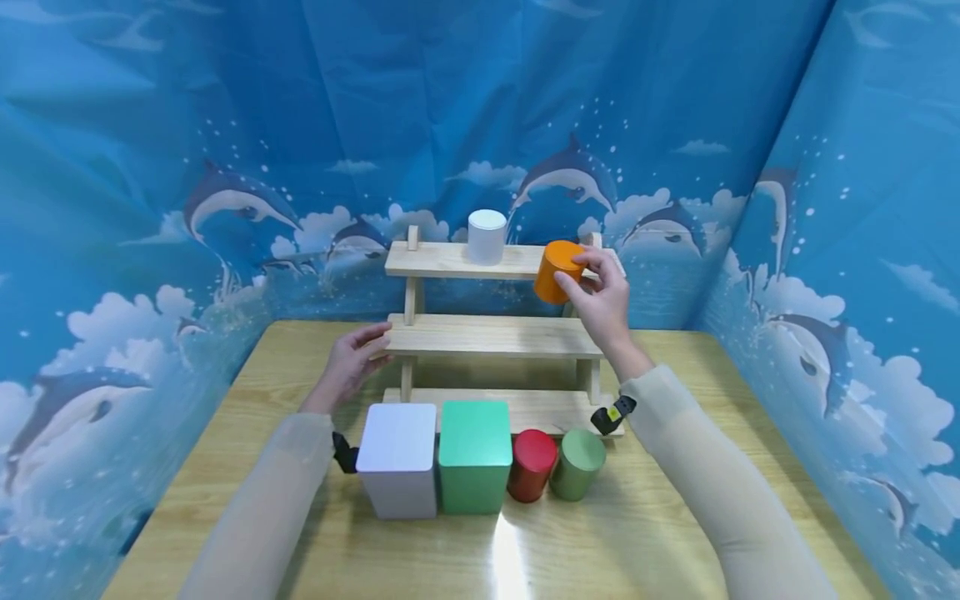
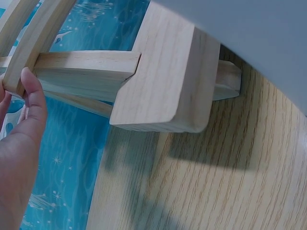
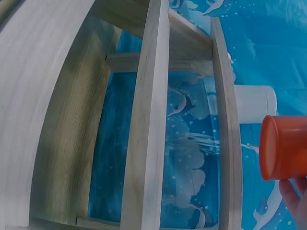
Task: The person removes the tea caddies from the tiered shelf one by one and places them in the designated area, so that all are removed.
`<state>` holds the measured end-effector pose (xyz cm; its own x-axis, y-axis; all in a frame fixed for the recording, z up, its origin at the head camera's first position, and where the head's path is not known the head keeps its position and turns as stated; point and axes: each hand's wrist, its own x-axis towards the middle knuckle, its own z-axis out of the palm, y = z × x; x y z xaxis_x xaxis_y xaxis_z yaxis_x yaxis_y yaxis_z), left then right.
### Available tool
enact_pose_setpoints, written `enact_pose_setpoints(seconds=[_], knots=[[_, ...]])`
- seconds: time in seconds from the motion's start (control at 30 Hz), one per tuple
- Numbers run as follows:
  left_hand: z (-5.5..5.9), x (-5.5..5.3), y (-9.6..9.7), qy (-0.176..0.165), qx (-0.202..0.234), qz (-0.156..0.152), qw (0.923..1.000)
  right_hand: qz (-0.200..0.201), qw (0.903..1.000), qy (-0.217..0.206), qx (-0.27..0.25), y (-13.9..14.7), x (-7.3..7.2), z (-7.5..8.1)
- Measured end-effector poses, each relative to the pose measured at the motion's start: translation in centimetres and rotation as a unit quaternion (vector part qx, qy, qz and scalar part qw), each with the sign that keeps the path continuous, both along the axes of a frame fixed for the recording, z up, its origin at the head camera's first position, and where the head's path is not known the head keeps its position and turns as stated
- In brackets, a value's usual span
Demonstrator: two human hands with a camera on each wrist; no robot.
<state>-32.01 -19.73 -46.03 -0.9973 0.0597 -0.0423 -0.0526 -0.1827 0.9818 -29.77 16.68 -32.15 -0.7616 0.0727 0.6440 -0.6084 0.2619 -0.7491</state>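
An orange cylindrical canister point(image 1: 552, 275) is gripped by my right hand point(image 1: 604, 293), thumb at its near side and fingers over the top right. It is held just in front of the top shelf, slightly tilted. In the right wrist view the orange canister point(image 3: 285, 147) hangs beside the upper board, fingertips against it. My left hand point(image 1: 351, 360) pinches the left end of the middle shelf point(image 1: 491, 335) of a three-step wooden stand; the left wrist view shows the thumb point(image 2: 32, 88) against the board's end. A white canister point(image 1: 487, 238) stands on the top shelf point(image 1: 438, 260).
In front of the stand, on the wooden table point(image 1: 420, 558), stand a white box point(image 1: 397, 462), a green box point(image 1: 475, 458), a red canister point(image 1: 532, 467) and a light green canister point(image 1: 577, 465). Blue dolphin-print cloth point(image 1: 450, 100) walls in the back and sides.
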Motion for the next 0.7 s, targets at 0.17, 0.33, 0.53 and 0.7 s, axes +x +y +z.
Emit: enact_pose_setpoints(seconds=[0.17,0.33,0.53,0.7], knots=[[0.0,0.0,0.0,-0.001,0.000,0.001,1.0000,0.013,0.9998,0.011,-0.003,0.0,0.6,-0.2],[0.0,0.0,0.0,-0.003,-0.006,0.002,1.0000,0.024,0.9997,0.010,0.001,0.0,1.6,-0.4],[0.0,-0.1,0.0,0.001,0.004,0.001,1.0000,0.035,0.9991,0.023,0.009,-0.2,2.9,-0.3],[-0.1,-0.1,0.0,0.007,0.009,-0.003,0.9999,0.049,0.9983,0.028,0.013,-0.2,4.1,-0.4]])
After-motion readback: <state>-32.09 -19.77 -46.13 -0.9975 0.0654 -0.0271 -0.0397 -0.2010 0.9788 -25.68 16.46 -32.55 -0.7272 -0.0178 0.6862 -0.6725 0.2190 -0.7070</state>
